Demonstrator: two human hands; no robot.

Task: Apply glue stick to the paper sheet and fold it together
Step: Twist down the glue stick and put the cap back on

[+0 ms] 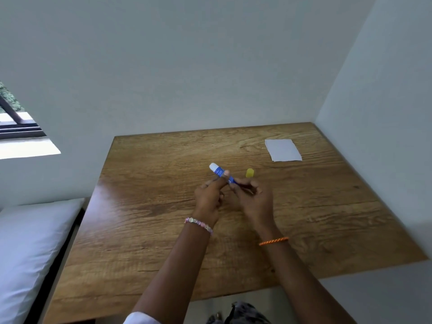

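Note:
A blue glue stick with its white glue end bare points up and to the left above the middle of the wooden table. My left hand pinches the stick's barrel. My right hand pinches its lower end. The yellow cap stands by itself on the table, just right of the stick. A small white paper sheet lies flat at the table's far right, well away from both hands.
The table sits in a corner, with walls behind it and on its right. A white cushion lies off the table's left edge. A window is at the far left.

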